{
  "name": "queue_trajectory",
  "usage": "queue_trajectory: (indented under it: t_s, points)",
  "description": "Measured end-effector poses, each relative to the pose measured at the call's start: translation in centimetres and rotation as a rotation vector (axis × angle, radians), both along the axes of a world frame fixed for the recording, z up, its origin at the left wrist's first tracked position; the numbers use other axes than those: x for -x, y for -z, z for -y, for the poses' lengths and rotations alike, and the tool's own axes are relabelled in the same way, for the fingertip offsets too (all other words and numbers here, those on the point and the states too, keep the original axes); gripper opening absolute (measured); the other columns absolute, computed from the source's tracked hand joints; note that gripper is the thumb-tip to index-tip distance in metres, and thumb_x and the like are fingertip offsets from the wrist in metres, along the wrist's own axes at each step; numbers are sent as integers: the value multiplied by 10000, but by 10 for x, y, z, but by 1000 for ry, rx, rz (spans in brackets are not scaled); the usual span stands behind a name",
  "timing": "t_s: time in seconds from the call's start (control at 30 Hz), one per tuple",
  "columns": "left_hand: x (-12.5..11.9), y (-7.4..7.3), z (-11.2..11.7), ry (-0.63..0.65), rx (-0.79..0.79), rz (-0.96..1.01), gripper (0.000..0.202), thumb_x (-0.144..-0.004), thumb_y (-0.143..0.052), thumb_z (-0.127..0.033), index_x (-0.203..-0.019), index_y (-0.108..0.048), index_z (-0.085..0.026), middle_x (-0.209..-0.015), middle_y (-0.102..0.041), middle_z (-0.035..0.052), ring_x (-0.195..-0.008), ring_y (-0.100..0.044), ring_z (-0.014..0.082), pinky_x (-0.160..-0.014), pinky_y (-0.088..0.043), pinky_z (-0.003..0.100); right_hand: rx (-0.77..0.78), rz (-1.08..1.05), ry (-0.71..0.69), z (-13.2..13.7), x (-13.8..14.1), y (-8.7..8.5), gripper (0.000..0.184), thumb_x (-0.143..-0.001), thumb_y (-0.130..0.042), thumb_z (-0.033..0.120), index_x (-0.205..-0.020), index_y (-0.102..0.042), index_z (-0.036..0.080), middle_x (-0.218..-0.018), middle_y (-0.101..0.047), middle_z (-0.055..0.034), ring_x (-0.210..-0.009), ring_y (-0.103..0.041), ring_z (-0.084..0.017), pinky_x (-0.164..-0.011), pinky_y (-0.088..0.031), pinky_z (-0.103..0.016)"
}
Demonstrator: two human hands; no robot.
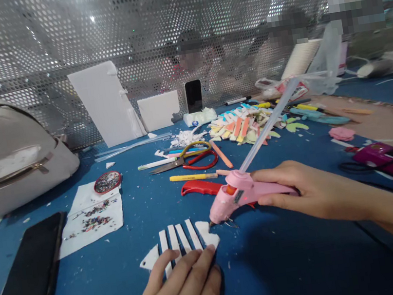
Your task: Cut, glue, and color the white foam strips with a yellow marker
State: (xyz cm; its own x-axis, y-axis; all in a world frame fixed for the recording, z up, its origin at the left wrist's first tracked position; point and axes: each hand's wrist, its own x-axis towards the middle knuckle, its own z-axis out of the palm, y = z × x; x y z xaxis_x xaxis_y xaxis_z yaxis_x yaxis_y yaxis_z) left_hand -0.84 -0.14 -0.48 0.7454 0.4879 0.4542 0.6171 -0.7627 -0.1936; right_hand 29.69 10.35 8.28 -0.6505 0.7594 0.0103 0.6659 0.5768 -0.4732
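Note:
My right hand (pixel 309 188) is closed round the handle of a pink hot glue gun (pixel 238 195). A clear glue stick (pixel 270 124) juts from the gun's back. The gun's nozzle points down at a white foam piece (pixel 207 232) on the blue table. My left hand (pixel 182 283) lies flat with fingers stretched out, pressing on a row of several thin white foam strips (pixel 178 236). A small white triangle piece (pixel 149 259) lies just left of the strips.
A black phone (pixel 24 277) lies at the left, by white paper (pixel 92 217) strewn with glitter and a round tin (pixel 107 182). Scissors (pixel 190 157), a red cutter (pixel 200 187) and coloured foam scraps (pixel 241 128) sit behind. A beige bag (pixel 5 151) stands far left. People sit beyond the mesh wall.

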Motion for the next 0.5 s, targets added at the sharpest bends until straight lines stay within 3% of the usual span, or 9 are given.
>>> queue_trajectory:
  t_s: [0.13, 0.27, 0.4, 0.5]
  points:
    - [1, -2, -1, -1, 6, -19, 375, -1090, -366, -339, -1293, -660, -226, -1413, -612, 8, -1230, -532, 151, -1263, -11, 413, -50, -16, 47, -2, -5, 2, 479, -954, -521, 585, -1173, -762, 233, -1018, -782, -83, -769, -652, -249, -672, -453, -301]
    - [-2, 1, -3, -2, -10, 18, 393, -1094, -341, -328, -1256, -683, -222, -1377, -639, 4, -1205, -542, 150, -1262, -30, 407, -60, -94, 41, -3, -4, 1, 394, -976, -519, 522, -1038, -761, 218, -830, -753, -32, -641, -605, -186, -585, -401, -256]
    - [-4, 9, -4, 20, -67, 103, 406, -1087, -329, -280, -1193, -716, -216, -1330, -666, 11, -1160, -566, 152, -1256, -75, 410, -34, -135, 55, -1, 4, 4, 372, -982, -530, 492, -1042, -751, 199, -706, -699, 6, -563, -553, -150, -555, -376, -241]
    - [-4, 10, -4, 19, -69, 101, 402, -1084, -335, -284, -1192, -716, -217, -1328, -665, 13, -1162, -563, 155, -1255, -75, 411, -12, -137, 60, 1, 9, 8, 367, -979, -536, 494, -1054, -753, 208, -754, -719, 12, -605, -589, -152, -576, -394, -236]
